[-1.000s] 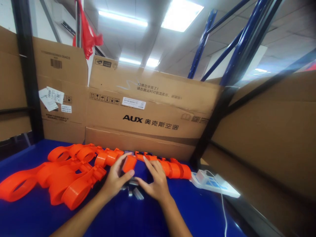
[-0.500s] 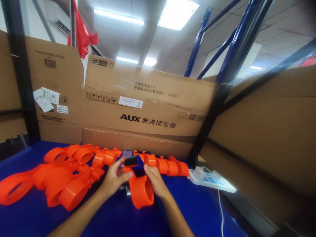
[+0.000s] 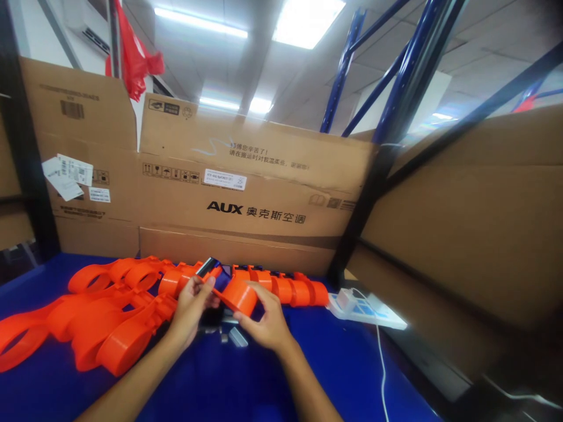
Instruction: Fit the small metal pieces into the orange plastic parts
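Observation:
Between my hands is an orange plastic ring holder [image 3: 240,296], tilted, with its ring toward the right. My left hand [image 3: 190,310] is closed on its narrow end, beside a black piece [image 3: 206,266] and a dark blue piece [image 3: 223,278] at the top. How these join the holder is partly hidden by my fingers. My right hand [image 3: 267,321] pinches the ring, thumb below and fingers over the top. Small grey metal pieces [image 3: 238,337] lie on the blue tabletop [image 3: 246,387] under my hands.
Several orange ring holders [image 3: 125,346] lie in rows at left. Another row [image 3: 299,292], some with black parts, stands behind and right. A white power strip [image 3: 373,313] with a plugged-in charger and cable lies at right. Cardboard [image 3: 250,234] walls the back; a dark post [image 3: 352,234] rises at right.
The holder has been turned from ring hanging down to ring pointing right. My right hand moved from the upper part to the ring. The grey metal pieces are now more exposed.

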The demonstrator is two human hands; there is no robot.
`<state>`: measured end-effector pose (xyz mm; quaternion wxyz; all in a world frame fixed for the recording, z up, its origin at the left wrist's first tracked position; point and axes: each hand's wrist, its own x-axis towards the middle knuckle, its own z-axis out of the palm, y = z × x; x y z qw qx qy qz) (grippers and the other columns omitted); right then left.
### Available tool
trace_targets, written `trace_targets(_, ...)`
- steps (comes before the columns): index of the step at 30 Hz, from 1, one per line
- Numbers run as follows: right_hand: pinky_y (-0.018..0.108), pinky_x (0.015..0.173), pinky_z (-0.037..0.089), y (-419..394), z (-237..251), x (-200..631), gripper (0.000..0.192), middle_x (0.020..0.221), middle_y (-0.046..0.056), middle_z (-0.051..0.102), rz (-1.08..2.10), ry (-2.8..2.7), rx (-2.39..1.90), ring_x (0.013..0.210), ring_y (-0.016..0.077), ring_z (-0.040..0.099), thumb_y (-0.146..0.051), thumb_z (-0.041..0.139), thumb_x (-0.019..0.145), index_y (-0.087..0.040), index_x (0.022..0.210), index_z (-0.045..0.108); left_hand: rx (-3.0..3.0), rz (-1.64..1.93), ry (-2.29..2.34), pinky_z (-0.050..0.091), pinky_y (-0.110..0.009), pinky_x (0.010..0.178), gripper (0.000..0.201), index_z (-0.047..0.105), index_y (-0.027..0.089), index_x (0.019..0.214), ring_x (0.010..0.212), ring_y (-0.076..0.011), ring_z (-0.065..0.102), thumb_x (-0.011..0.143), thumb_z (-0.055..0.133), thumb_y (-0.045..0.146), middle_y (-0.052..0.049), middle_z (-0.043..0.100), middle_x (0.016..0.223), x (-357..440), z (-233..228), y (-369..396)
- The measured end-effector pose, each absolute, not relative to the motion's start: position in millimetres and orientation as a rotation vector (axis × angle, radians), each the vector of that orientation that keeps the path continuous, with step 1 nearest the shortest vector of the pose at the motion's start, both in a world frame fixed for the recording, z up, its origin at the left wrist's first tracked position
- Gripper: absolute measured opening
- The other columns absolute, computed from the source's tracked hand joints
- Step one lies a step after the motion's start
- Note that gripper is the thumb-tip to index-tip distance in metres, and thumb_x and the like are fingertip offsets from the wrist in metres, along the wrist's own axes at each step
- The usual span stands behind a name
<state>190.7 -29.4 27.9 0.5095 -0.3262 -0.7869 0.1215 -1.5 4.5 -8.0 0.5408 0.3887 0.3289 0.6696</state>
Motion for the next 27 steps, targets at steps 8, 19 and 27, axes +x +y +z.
trace_targets(8, 0.030, 0.068, 0.053, -61, 37, 238, 0.030, 0.081, 0.004, 0.073, -0.100, -1.629, -1.070, 0.069, 0.0216, 0.067, -0.046, 0.065, 0.083, -0.018, 0.095, 0.068, 1.114, 1.469, 0.755, 0.053, -0.023, 0.047, 0.052, 0.051, 0.021, 0.115, 0.060, -0.0168, 0.070, 0.080, 0.068, 0.056, -0.001, 0.068, 0.080, -1, -4, -3)
trace_targets(19, 0.036, 0.064, 0.050, -122, 38, 340, 0.053, 0.083, 0.009, 0.076, -0.214, -1.289, -2.044, 0.078, 0.0326, 0.071, -0.067, 0.048, 0.085, -0.022, 0.101, 0.070, 1.175, 1.420, 0.768, 0.044, -0.021, 0.041, 0.049, 0.054, 0.021, 0.113, 0.046, -0.0134, 0.061, 0.080, 0.068, 0.054, 0.002, 0.065, 0.071, -4, -10, 2)
trace_targets(27, 0.045, 0.074, 0.052, -121, 38, 349, 0.057, 0.101, 0.016, 0.075, 0.043, -1.347, -2.420, 0.094, 0.0400, 0.071, -0.070, 0.041, 0.086, -0.024, 0.105, 0.068, 1.294, 1.373, 0.872, 0.036, -0.018, 0.039, 0.037, 0.063, 0.020, 0.093, 0.044, -0.0114, 0.056, 0.078, 0.071, 0.052, 0.002, 0.063, 0.065, -2, -14, 2)
